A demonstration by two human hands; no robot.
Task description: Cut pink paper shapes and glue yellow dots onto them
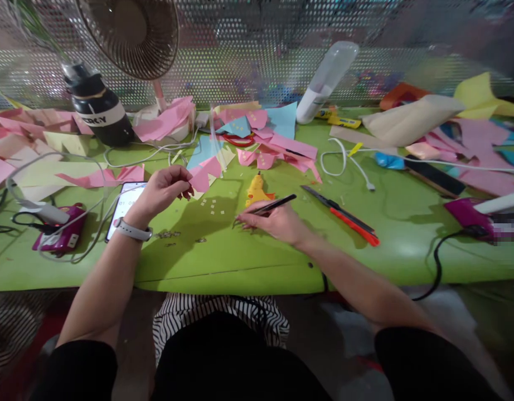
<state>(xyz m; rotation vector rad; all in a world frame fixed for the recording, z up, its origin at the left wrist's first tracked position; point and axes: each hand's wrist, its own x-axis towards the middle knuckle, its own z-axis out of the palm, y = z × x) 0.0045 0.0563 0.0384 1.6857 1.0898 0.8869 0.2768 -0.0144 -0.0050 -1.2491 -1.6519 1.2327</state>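
My left hand (167, 189), with a pale watch band on the wrist, is closed in a pinch at the edge of a small piece of pink paper (205, 174). Black tweezers (277, 204) are gripped in my right hand (274, 221), their tip pointing down at the green table near its middle. Between the hands lie several tiny pale squares (213, 206). Small shiny bits (168, 234) are scattered closer to me, below my left hand. Just beyond my right fingers sits a yellow glue gun (257, 189).
A phone (122, 209) lies under my left forearm. To the right rests a red-and-black utility knife (344, 216). Pink and blue paper scraps (277, 147), white cables (344, 159), a dark bottle (100, 108), a fan (131, 33) and a clear bottle (327, 81) line the back.
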